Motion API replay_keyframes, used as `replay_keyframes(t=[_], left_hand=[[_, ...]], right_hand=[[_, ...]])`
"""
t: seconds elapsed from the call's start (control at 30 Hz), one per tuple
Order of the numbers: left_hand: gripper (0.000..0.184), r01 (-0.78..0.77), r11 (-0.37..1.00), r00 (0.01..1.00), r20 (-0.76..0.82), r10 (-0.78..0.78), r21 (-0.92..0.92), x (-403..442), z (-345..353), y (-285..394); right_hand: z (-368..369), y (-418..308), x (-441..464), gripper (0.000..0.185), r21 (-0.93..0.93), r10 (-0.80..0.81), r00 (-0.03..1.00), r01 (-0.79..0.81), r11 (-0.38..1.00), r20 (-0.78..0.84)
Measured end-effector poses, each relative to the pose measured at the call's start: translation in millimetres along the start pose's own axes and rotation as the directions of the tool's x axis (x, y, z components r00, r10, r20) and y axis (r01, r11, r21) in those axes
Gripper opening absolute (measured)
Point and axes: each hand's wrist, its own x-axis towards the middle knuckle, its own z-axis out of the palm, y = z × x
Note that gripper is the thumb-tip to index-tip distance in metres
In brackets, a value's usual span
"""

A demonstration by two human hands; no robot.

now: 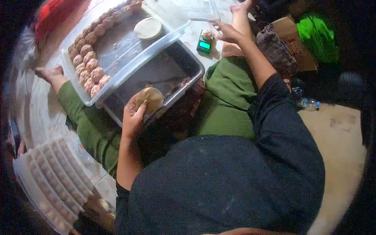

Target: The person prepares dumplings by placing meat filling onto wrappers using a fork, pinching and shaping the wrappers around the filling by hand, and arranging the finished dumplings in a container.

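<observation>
My left hand (134,116) is closed on a round, pale dough wrapper (153,98), thumb on top, over the near part of a dark plastic tub (129,78). Reddish-brown scraps (178,85) lie along that tub's right side. My right hand (228,32) reaches forward with fingers stretched and apart, just right of a small digital scale (204,46) with a lit green display. A ball of minced filling (207,34) sits on the scale. Beyond the dark tub, a clear plastic tub (135,64) holds rows of filling balls (92,64) and a thick pale disc (148,28).
Stacked clear trays (55,184) with rows of balls stand at the lower left. On the right are a grey cloth bag (275,51), a cardboard box (291,33), a bright green bag (318,38) and a plastic bottle (309,103). My legs spread around the tubs.
</observation>
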Motion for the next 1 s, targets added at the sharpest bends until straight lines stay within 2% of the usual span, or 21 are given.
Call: replay_keyframes(t=[0.03, 0.07, 0.13, 0.2, 0.3, 0.37, 0.4, 0.47, 0.5, 0.57, 0.6, 0.63, 0.7, 0.83, 0.9, 0.93, 1.0], left_hand=[[0.028, 0.008, 1.0, 1.0, -0.004, -0.008, 0.007, 3, 3, -1], [0.028, 0.017, 1.0, 1.0, -0.013, -0.016, 0.014, 6, 6, -5], [0.029, 0.027, 0.997, 0.999, -0.02, -0.026, 0.076, 13, 6, -13], [0.029, 0.075, 0.997, 0.997, -0.038, -0.074, 0.03, 19, 7, -12], [0.029, 0.149, 0.988, 0.985, -0.097, -0.144, 0.048, 24, 11, -6], [0.029, 0.161, 0.984, 0.982, -0.114, -0.152, 0.071, 26, 12, -4], [0.029, 0.149, 0.986, 0.985, -0.104, -0.141, 0.074, 26, 11, -6], [0.029, 0.149, 0.987, 0.985, -0.095, -0.142, 0.067, 27, 7, -11], [0.029, 0.161, 0.985, 0.983, -0.096, -0.155, 0.057, 27, 3, -16], [0.029, 0.172, 0.982, 0.981, -0.103, -0.164, 0.077, 27, 0, -17], [0.029, 0.169, 0.98, 0.982, -0.105, -0.157, 0.106, 27, 2, -16], [0.029, 0.164, 0.977, 0.983, -0.109, -0.15, 0.135, 27, 3, -14], [0.028, 0.152, 0.973, 0.986, -0.091, -0.138, 0.173, 26, 5, -11], [0.027, 0.198, 0.965, 0.975, -0.132, -0.177, 0.169, 27, 3, -15], [0.027, 0.197, 0.978, 0.976, -0.104, -0.189, 0.064, 27, 9, -12], [0.026, 0.196, 0.98, 0.977, -0.09, -0.194, 0.012, 27, 10, -11], [0.027, 0.211, 0.977, 0.973, -0.107, -0.206, 0.037, 27, 8, -13]], right_hand=[[2, 5, 2, 0.078, -0.129, -0.079, 0.996, 0.085, 0.988, 0.051], [9, 9, 6, 0.086, -0.102, -0.094, 0.993, 0.1, 0.99, 0.066], [19, 8, 19, 0.086, 0.032, -0.007, 0.982, 0.001, 0.999, 0.189], [32, 13, 27, 0.075, -0.032, -0.106, 0.974, 0.115, 0.993, 0.199], [42, 21, 33, 0.059, -0.068, -0.139, 0.965, 0.158, 0.985, 0.222], [79, 74, 49, 0.042, 0.175, 0.0, 0.979, -0.036, 0.984, 0.202], [72, 71, 44, 0.041, 0.247, 0.024, 0.984, -0.068, 0.967, 0.176], [29, 26, 25, 0.037, 0.07, 0.024, 0.987, -0.035, 0.997, 0.159], [21, 25, 18, 0.034, 0.173, -0.014, 0.993, -0.007, 0.985, 0.116], [12, 32, 15, 0.034, 0.326, 0.023, 0.989, -0.071, 0.943, 0.149], [3, 29, 9, 0.037, 0.453, 0.071, 0.983, -0.143, 0.88, 0.172], [3, 30, 3, 0.041, 0.611, 0.117, 0.988, -0.156, 0.776, 0.103], [-5, 40, 2, 0.041, 0.817, 0.214, 0.944, -0.325, 0.476, 0.251], [-5, 54, -1, 0.045, 0.822, 0.186, 0.94, -0.341, 0.456, 0.287], [-10, 49, -6, 0.047, 0.829, 0.181, 0.939, -0.344, 0.441, 0.293], [-16, 39, -8, 0.047, 0.805, 0.201, 0.935, -0.353, 0.476, 0.291], [-27, 21, -9, 0.048, 0.752, 0.242, 0.927, -0.373, 0.543, 0.285]])
